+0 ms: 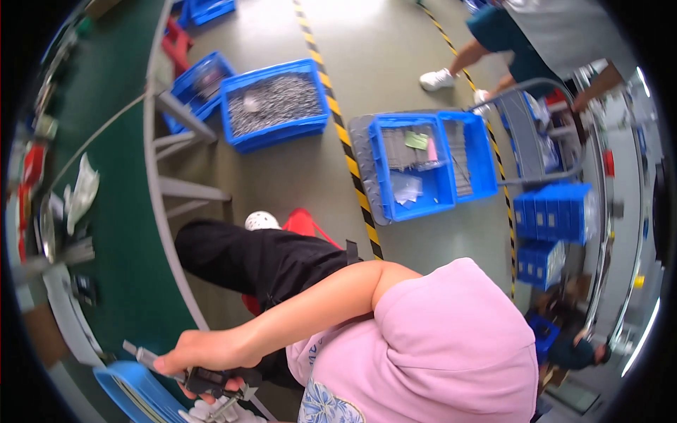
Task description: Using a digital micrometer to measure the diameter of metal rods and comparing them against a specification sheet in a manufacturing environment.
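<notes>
My right arm reaches from the pink sleeve to the lower left. There my right hand point(204, 352) is closed around a digital caliper point(204, 381). Its thumb presses on the metal beam, and other fingers curl below the dark display housing. The caliper's jaws point toward the lower edge, beside a white shape point(236, 414) that I cannot make out. Just left of the hand stands a blue bin point(116, 381), cut off by the lower edge. No part of my left hand can be made out.
A green-topped workbench point(127, 233) runs along the left, holding a crumpled white bag point(83, 194). On the floor are a blue crate point(321, 127) of small metal parts and a trolley point(377, 201) with blue bins point(434, 210). Another person point(511, 56) stands beside the trolley's handle.
</notes>
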Motion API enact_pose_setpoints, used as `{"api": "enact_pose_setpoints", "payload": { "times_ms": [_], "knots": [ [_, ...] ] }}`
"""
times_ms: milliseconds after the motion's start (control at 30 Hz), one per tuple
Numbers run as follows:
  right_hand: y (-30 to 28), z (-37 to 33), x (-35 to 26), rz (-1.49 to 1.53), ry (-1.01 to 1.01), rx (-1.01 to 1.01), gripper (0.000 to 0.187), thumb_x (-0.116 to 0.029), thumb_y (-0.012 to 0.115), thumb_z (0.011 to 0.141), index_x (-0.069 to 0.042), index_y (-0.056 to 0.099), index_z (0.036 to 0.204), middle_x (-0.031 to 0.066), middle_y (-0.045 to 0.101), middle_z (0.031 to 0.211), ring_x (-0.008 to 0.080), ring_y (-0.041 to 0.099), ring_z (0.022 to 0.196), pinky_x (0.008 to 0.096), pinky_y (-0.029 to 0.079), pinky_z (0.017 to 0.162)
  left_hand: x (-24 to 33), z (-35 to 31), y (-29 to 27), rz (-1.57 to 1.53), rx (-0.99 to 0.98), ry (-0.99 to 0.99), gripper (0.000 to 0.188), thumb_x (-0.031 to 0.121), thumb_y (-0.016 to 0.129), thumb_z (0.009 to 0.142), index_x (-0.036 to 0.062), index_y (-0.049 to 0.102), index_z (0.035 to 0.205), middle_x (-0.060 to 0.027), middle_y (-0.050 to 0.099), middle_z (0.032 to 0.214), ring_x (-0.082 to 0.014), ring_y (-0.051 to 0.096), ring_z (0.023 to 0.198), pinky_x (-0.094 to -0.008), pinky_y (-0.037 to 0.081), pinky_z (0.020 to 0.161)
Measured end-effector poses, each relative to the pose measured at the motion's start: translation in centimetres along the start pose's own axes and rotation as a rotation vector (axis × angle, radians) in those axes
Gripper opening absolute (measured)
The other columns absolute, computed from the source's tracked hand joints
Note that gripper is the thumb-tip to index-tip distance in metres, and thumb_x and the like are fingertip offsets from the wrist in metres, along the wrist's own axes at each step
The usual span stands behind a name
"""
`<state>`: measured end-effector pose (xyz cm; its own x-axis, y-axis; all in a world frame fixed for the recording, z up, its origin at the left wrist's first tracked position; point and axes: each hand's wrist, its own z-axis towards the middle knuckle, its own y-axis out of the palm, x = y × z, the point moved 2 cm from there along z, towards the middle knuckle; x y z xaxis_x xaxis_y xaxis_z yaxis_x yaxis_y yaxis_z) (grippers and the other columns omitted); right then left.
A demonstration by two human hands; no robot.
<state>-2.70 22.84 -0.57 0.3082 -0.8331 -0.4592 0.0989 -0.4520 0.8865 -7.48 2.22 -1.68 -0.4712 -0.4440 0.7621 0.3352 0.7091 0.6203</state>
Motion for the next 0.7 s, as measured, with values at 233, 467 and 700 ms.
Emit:
{"api": "enact_pose_setpoints", "payload": {
  "times_ms": [233,467,700],
  "knots": [
    [-1.7,-1.5,-1.8,-0.012,-0.206,0.044,0.057,-0.047,0.026,0.086,0.0,0.051,0.065,0.0114,0.054,0.052,0.0153,0.04,0.029,0.0268,0.033,0.03,-1.7,3.2,8.9,0.481,0.478,0.124,0.031,0.028,0.043,0.084,0.0119,0.043,0.057,-0.0004,0.043,0.053,-0.0141,0.043,0.049,-0.0293,0.035,0.049],
    [-2.2,0.2,-2.7,-0.016,-0.326,0.165,0.053,-0.043,0.025,0.086,-0.001,0.048,0.065,0.0095,0.052,0.051,0.0138,0.04,0.028,0.0242,0.034,0.028,4.0,4.2,6.9,0.336,0.231,0.056,0.039,0.036,0.038,0.086,0.0119,0.039,0.055,-0.0005,0.036,0.048,-0.0126,0.031,0.038,-0.0272,0.031,0.034],
    [-2.7,3.4,-0.7,0.0,-0.28,0.189,0.037,-0.035,0.037,0.077,-0.001,0.049,0.068,0.0118,0.052,0.053,0.0172,0.04,0.029,0.0301,0.034,0.029,15.0,5.6,-6.0,0.126,-0.295,-0.095,0.035,0.042,0.036,0.085,0.0127,0.051,0.072,-0.0032,0.048,0.064,-0.0195,0.05,0.068,-0.0357,0.042,0.074]
  ]
}}
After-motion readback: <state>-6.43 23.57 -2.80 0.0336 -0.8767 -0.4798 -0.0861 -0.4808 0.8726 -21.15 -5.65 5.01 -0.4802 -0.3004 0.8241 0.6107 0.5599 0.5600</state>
